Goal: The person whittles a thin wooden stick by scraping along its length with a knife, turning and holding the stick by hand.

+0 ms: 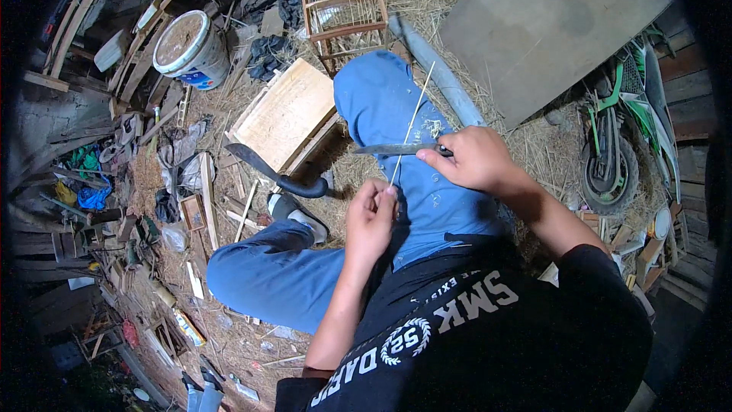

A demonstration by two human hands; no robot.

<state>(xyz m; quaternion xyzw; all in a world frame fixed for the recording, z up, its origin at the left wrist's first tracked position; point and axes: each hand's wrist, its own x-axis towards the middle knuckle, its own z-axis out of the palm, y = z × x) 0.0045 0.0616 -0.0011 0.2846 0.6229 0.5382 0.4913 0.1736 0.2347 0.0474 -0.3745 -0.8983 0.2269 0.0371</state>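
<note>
Between the fingertips of my left hand (pixel 370 217) is the lower end of a thin, pale wooden stick (pixel 417 107), which slants up and away over my right thigh. My right hand (pixel 479 159) grips the dark handle of a knife (pixel 385 149). Its blade points left and crosses the stick, with the thumb close to where they meet. Pale shavings (pixel 432 131) lie on the blue trouser leg beside the stick. Left of my knee, a large curved blade with a black handle (pixel 301 186) rests by a light wooden box (pixel 284 113).
A small wooden cage (pixel 345 30) stands past the box, and a white bucket (pixel 171 65) is at the far left. A grey pipe (pixel 435 69) and a large flat board (pixel 557 23) lie ahead right, near a green motorbike (pixel 618 130). Wood scraps and straw litter the floor.
</note>
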